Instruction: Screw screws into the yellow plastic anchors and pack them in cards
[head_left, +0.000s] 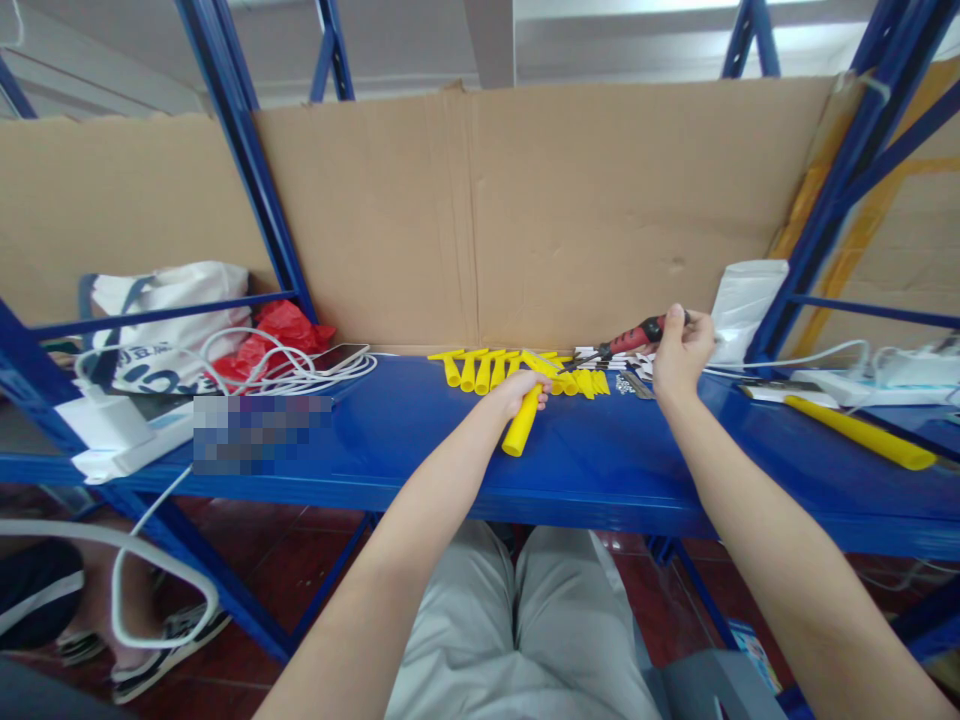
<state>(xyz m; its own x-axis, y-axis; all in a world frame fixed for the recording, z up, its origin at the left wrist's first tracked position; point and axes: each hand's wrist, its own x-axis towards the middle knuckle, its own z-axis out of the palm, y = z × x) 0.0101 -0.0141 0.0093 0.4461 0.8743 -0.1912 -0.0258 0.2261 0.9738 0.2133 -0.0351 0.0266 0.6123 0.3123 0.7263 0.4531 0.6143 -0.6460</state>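
Observation:
My left hand (pixel 527 392) is closed around a yellow plastic handle (pixel 520 438), its wide round end tilted down toward me. In my right hand (pixel 682 350) is a red-and-black screwdriver (pixel 634 338), gripped near its back end. The thin shaft points left toward the top of the held handle; whether the tip touches it I cannot tell. Behind my left hand stands a row of similar yellow pieces (pixel 468 377) with crosswise heads. Small white parts (pixel 615 360) and a few small metal pieces (pixel 634 385) lie beneath the screwdriver.
A blue shelf table (pixel 390 440) has a cardboard sheet (pixel 375 220) along its back. Coiled white cables (pixel 300 368), a red bag (pixel 289 330) and a cloth bag (pixel 176 330) are left. On the right lie a long yellow tube (pixel 862 432) and a white pouch (pixel 746 305).

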